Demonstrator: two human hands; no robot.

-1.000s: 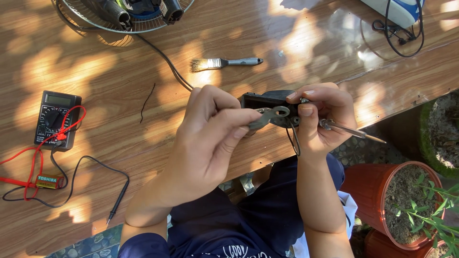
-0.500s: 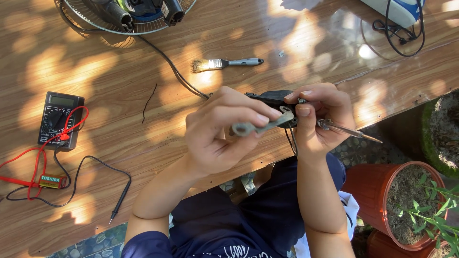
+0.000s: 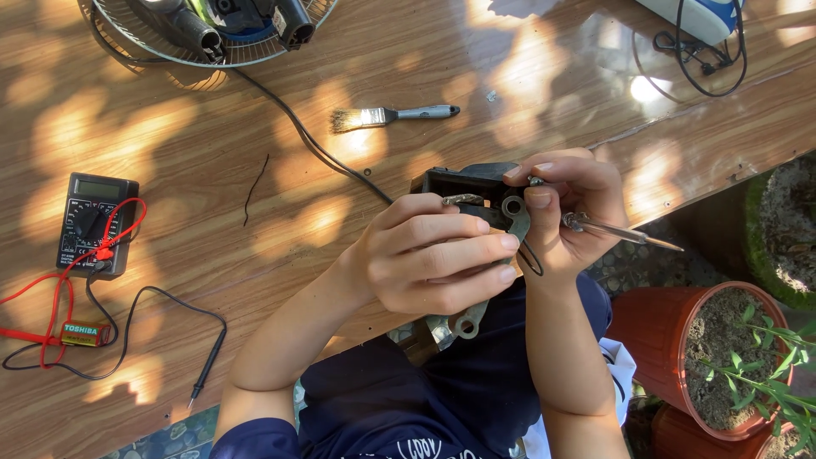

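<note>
My left hand [image 3: 429, 259] grips a grey metal bracket [image 3: 463, 323] with round mounting holes, its lower end sticking out below my fingers. A black boxy motor part [image 3: 459, 180] sits behind it at the table's front edge. My right hand [image 3: 565, 208] pinches the top of the bracket against the black part and also holds a screwdriver [image 3: 625, 231] whose shaft points right. A black cable [image 3: 314, 140] runs from the part toward the fan.
A paintbrush [image 3: 391, 115] lies on the wooden table [image 3: 212, 280]. A black multimeter [image 3: 92, 223] with red and black leads and a small battery [image 3: 85, 331] sits at left. A fan grille [image 3: 217, 30] is at top. Red plant pots [image 3: 718, 357] stand right.
My left hand has turned and closed round the metal bracket, swinging it from lying flat to hanging upright. My right hand stays at the black part with the screwdriver.
</note>
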